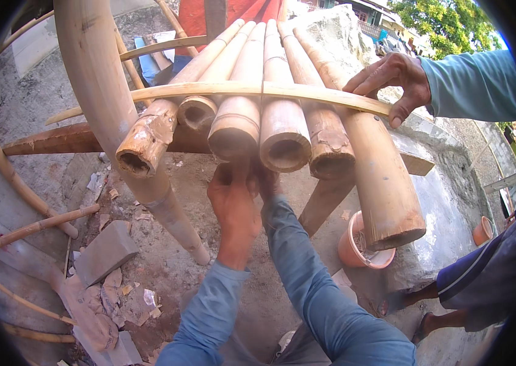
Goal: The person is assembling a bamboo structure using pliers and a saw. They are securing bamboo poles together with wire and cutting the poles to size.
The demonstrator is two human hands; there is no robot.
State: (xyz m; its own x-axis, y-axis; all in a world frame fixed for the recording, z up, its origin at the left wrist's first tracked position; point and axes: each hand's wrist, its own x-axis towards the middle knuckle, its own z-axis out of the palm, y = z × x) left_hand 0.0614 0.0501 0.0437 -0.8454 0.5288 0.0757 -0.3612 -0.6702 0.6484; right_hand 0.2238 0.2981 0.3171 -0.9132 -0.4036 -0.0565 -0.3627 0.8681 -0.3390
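Rough ground (191, 183) is spreading out beneath us, dusty and strewn with chips and scraps. Grey blocks (105, 253) are lying at lower left, near a crumpled sack (96, 323); any marks on it are coming out too faint for us to read. Orange bucket (364, 244) is standing at right, below the poles. Beyond the work, a red sheet (194, 21) is showing at top, a leafy tree (447, 21) at upper right.

Six bamboo poles (285, 125) are running side by side away from us, cut ends facing our way, the rightmost jutting nearest. Wooden beam (56, 140) is passing below them; a thick bamboo post (87, 61) is rising at left. Split bamboo strip (227, 89) is lying across the poles, a thin dark strand crossing it near the middle.

We are reaching up under the middle pole ends with both hands. Our left hand (233, 198) is curling its fingers; we cannot tell whether it is gripping anything. Our right hand (269, 183) is sitting just beside it, mostly hidden, its state unclear to us. Co-worker's hand (407, 79) is pinching the strip's right end between thumb and fingers.
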